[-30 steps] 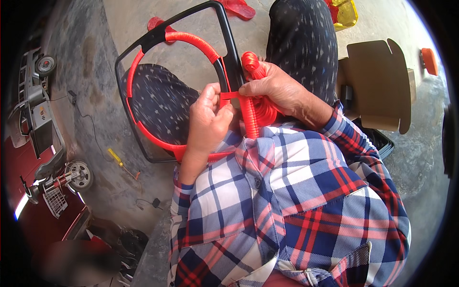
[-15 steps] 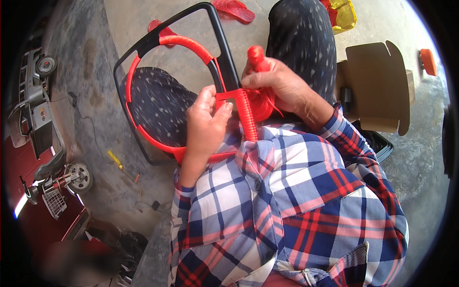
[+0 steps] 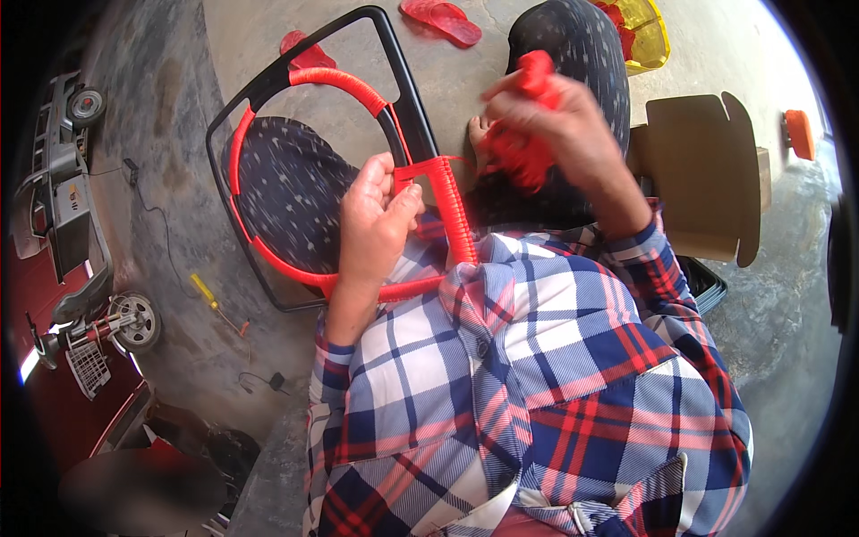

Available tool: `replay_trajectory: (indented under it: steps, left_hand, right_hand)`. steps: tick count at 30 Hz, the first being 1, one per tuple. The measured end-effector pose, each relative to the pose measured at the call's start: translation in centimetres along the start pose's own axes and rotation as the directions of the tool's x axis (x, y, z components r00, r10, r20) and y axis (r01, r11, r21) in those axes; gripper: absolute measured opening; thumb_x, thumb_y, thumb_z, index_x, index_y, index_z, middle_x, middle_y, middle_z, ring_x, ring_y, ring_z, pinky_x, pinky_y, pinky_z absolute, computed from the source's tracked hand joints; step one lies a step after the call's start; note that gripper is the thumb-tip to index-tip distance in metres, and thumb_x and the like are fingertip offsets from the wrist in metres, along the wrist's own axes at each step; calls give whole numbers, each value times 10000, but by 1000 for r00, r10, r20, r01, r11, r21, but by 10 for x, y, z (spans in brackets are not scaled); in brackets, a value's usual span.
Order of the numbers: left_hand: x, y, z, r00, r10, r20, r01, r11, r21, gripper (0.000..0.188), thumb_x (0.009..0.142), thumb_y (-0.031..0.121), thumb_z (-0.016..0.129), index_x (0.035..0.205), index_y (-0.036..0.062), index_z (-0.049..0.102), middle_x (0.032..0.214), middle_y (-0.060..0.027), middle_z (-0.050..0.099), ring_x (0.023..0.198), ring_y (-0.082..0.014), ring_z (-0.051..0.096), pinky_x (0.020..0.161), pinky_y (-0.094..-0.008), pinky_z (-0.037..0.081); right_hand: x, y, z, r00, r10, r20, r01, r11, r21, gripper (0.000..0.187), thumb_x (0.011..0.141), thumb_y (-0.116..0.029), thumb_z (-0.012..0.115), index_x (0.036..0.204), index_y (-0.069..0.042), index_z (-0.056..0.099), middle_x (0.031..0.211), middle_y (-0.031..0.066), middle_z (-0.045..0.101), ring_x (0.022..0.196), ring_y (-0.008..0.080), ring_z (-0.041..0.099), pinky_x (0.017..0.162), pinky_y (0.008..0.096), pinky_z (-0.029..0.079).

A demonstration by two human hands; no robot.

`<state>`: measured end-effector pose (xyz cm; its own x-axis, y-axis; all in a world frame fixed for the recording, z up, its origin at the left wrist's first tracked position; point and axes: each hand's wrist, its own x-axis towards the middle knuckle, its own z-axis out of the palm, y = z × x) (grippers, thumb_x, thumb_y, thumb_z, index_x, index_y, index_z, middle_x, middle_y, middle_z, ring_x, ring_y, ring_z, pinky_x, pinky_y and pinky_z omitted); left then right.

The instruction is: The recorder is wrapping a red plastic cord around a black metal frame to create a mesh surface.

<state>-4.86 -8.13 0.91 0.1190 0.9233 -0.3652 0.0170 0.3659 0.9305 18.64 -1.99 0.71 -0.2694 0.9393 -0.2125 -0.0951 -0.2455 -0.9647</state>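
Observation:
A black rectangular frame [image 3: 407, 94] with rounded corners lies tilted across my lap. It carries an inner ring [image 3: 340, 80] partly wrapped in red cord. Tight red windings [image 3: 452, 210] cover the frame's side nearest my shirt. My left hand [image 3: 371, 219] grips the frame where ring and side meet, thumb and fingers closed on the red-wrapped bar. Off to the right, clear of the frame, my right hand [image 3: 568, 125] is closed around a bundle of red cord [image 3: 523, 161]. Motion blurs that hand and the bundle. A thin strand shows at the top of the windings.
Red slippers [image 3: 443, 21] lie on the concrete floor beyond the frame. At right are an open cardboard box [image 3: 702, 170], a yellow basket [image 3: 649, 36] with red stuff inside, and an orange object [image 3: 799, 134]. On the left are a yellow-handled tool [image 3: 204, 291] and a wheeled vehicle [image 3: 134, 322].
My right hand has moved up and right, away from the frame, carrying the red cord bundle. The frame and my left hand have shifted slightly left; the left hand keeps its grip.

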Motion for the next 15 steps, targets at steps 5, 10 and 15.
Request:
replay_trajectory:
  steps: [5,10,15]
  left_hand:
    - [4,-1,-3,998,-27,65,32,996,-87,260,860,81,473,1086,-33,532,754,-67,601,601,-72,523,535,-190,415]
    - [9,-13,-5,991,-130,27,132,953,-274,279,846,110,440,1065,-40,529,706,-101,596,544,-115,542,497,-210,445]
    - [12,-15,-5,994,-98,54,109,950,-293,262,830,118,452,1031,-32,530,688,-107,591,508,-127,535,449,-223,441]
  right_hand:
    - [3,20,44,945,269,186,-285,956,68,183,878,-179,694,864,-12,620,729,18,637,637,80,595,604,232,496]
    - [2,14,47,935,262,239,-280,959,45,172,877,-171,697,824,-32,611,694,7,618,613,76,576,592,230,489]
    - [-6,19,47,956,193,219,-183,981,-64,168,895,-169,674,909,-10,621,740,25,628,646,87,571,612,257,495]
